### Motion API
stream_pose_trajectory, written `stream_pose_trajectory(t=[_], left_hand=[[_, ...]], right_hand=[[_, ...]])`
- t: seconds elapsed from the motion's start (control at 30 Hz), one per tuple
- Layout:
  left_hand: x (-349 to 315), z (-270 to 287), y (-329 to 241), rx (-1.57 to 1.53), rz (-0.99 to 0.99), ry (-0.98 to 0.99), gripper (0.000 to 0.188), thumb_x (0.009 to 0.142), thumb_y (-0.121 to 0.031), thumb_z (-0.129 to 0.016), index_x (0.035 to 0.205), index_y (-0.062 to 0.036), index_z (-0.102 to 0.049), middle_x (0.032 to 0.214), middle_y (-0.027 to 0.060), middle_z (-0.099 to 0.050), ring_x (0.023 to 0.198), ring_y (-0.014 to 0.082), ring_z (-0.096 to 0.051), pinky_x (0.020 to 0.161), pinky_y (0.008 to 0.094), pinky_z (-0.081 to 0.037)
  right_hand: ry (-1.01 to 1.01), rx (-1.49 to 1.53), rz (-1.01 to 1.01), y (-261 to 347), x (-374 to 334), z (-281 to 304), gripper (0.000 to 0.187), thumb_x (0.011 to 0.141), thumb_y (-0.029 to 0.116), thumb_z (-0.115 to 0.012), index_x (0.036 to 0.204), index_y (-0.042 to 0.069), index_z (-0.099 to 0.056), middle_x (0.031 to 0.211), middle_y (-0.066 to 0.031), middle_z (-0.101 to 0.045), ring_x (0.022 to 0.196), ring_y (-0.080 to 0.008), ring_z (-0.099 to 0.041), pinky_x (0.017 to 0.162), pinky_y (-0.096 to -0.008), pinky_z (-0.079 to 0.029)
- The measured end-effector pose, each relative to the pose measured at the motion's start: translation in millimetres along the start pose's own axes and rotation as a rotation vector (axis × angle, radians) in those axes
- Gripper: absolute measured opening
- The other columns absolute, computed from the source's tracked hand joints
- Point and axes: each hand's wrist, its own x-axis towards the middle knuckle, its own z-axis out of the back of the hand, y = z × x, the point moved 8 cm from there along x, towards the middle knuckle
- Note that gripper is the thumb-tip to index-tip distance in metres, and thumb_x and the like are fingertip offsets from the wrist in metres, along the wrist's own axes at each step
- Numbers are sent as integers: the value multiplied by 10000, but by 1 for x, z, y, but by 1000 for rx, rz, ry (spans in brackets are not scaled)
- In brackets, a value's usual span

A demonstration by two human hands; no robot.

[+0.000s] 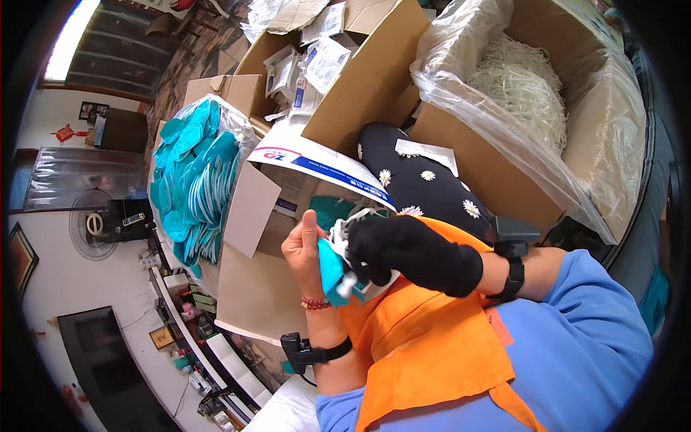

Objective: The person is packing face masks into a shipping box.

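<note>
In front of my orange apron (410,345), a teal face mask (331,270) is held between both hands. My bare left hand (302,248), a beaded bracelet at its wrist, grips the mask's left side with the thumb pointing up. My right hand (385,248), in a black glove, is closed at the mask's other side. White elastic loops (345,227) show between the two hands. The right fingertips are partly hidden by the glove and the loops. Behind my hands stands an open white printed box (317,162), with more teal (332,209) inside it.
A plastic-lined carton at left holds a heap of teal masks (194,180). Packaged white packets (309,72) fill a carton (367,68) at the top. At upper right, white elastic loops (522,90) lie in another lined carton (482,162). A standing fan (93,223) is farther left.
</note>
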Motion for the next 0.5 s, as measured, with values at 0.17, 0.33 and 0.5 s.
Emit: stream_pose_trajectory(t=[0.17,0.33,0.5], left_hand=[[4,1,23,38,97,-65,469,973,-317,-660,588,-64,-572,506,-55,-438,458,26,-376,450,237,-258],[27,113,99,-722,282,194,494,1045,-392,-458,633,-124,-499,509,-2,-500,402,186,-491,493,401,-502],[1,26,19,-111,119,-183,509,1004,-446,-560,645,-87,-532,549,-15,-500,473,79,-478,463,237,-381]], right_hand=[[-22,-682,206,26,-24,-30,89,881,76,-653,962,40,-639,810,-125,-588,720,-250,-610,659,-339,-486],[254,-1378,315,38,-54,-74,157,843,219,-688,845,96,-591,741,-97,-589,661,-293,-611,569,-376,-481],[-222,-1277,376,55,-6,-19,363,708,310,-826,847,60,-603,813,-153,-617,736,-358,-627,636,-405,-512]])
